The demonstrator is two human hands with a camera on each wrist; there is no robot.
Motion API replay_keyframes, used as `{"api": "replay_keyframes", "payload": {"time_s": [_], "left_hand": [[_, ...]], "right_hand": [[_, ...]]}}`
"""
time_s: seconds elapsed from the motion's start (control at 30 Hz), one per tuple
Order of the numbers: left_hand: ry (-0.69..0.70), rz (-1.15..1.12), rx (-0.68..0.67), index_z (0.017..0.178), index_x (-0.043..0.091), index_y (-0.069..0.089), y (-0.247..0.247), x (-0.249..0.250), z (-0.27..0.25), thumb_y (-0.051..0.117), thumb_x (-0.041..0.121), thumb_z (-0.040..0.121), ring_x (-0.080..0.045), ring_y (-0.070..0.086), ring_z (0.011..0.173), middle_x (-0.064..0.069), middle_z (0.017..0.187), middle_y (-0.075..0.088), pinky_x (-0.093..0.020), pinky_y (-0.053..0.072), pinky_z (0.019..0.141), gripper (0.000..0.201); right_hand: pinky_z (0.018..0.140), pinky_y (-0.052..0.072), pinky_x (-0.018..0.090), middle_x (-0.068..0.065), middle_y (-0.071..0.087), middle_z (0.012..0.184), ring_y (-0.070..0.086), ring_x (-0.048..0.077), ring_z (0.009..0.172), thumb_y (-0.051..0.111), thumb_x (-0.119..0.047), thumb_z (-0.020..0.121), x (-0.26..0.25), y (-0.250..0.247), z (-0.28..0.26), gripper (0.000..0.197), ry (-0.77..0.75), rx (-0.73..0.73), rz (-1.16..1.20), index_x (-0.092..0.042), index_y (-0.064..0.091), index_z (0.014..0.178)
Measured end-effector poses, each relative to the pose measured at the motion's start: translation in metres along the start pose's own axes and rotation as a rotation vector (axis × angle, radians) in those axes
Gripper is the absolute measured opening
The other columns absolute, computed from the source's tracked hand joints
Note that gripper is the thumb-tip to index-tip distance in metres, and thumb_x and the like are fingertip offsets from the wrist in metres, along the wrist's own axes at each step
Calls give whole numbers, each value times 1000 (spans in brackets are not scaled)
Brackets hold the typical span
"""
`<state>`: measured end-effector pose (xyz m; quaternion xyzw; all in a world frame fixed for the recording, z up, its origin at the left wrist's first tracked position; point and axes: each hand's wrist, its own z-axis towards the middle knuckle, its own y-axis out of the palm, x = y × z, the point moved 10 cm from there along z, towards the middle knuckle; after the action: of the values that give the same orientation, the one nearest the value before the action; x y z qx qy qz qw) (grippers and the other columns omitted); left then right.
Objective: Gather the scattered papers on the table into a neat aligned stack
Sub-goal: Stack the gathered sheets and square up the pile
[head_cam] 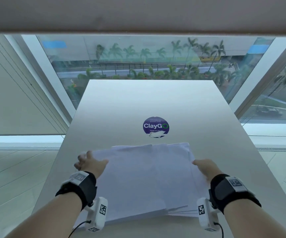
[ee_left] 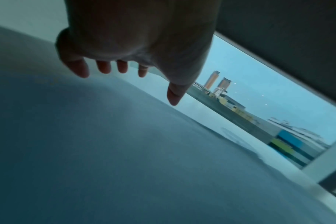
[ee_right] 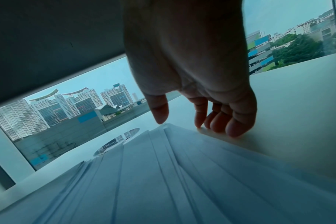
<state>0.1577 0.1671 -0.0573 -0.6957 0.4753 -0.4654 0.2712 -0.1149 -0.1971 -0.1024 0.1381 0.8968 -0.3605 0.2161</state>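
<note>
A loose pile of white papers lies on the near half of the pale table, its sheets fanned so that several edges show along the right side and at the far right corner of the pile. The pile spans most of the width between the two hands and reaches close to the near edge of the table.

The left hand sits at the left edge of the pile, toward its far corner. The thumb lies on top of the sheets; in the left wrist view the fingers hang loosely spread and nearly straight, gripping nothing that can be made out.

The right hand sits at the right edge of the pile. In the right wrist view its thumb comes down onto the far corner of the fanned sheets, while the fingers curve downward beside the pile with their tips on the table, just against the sheet edges.

Beyond the pile, near the table's middle, is a round purple ClayGo sticker, and past the far edge a window looks onto palms and a road
</note>
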Motion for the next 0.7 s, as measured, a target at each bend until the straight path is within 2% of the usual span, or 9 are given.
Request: {"api": "replay_keyframes", "payload": {"time_s": [0.13,0.23,0.3,0.4,0.47,0.53,0.6,0.67,0.7], "left_hand": [[-190,-100,54,143,11,23,-21,-64,-3,60,42,75,-42,25,130,-22,143,23,-44,26,108,84],[-297,-160,2,143,10,21,-12,-91,-15,60,33,79,-44,32,129,-22,143,24,-48,32,106,78],[-331,-240,-33,138,3,28,-2,-95,-19,62,31,76,-43,41,123,-25,140,30,-46,38,100,76],[-273,-352,-112,123,-10,50,10,-75,-21,64,34,67,-41,54,114,-30,128,53,-44,44,91,72],[-230,-400,-203,124,-13,51,20,-57,-25,62,26,81,-39,55,112,-26,125,58,-43,43,94,59],[-201,-412,-237,129,-8,49,24,-46,-29,60,28,82,-33,51,116,-19,128,56,-38,39,97,59],[-204,-336,-212,130,1,50,22,-45,-30,57,42,68,-35,45,123,-19,135,50,-39,38,104,74],[-228,-258,-163,130,5,50,18,-54,-28,51,46,62,-37,42,122,-20,135,47,-40,37,102,79],[-237,-251,-146,129,6,50,17,-58,-26,50,46,62,-37,41,121,-20,134,46,-40,37,100,78]], "right_hand": [[99,46,46,19,61,117,55,36,109,57,-29,80,2,2,-1,43,43,19,-19,1,60,110],[100,42,41,18,54,126,49,35,117,55,-27,85,-1,4,-14,45,62,43,-41,2,54,120],[97,41,39,17,54,125,49,34,116,56,-29,86,-1,10,-16,49,67,24,-27,1,51,125],[72,41,32,10,51,94,49,25,81,55,-27,86,0,24,-18,33,61,-58,73,-6,54,112],[55,36,29,6,48,80,41,21,62,55,-24,86,2,28,-20,19,72,-85,107,-8,52,96],[50,33,29,5,44,69,37,20,55,55,-21,85,1,27,-21,16,75,-75,130,-8,49,77],[61,41,35,13,52,75,45,25,63,55,-21,83,0,23,-21,18,69,-57,141,-9,50,71],[87,46,41,18,61,103,57,29,92,56,-25,85,1,17,-21,23,44,-38,114,-4,60,94],[93,44,40,18,61,113,57,31,103,56,-25,87,2,14,-23,32,41,-26,111,-1,60,107]]}}
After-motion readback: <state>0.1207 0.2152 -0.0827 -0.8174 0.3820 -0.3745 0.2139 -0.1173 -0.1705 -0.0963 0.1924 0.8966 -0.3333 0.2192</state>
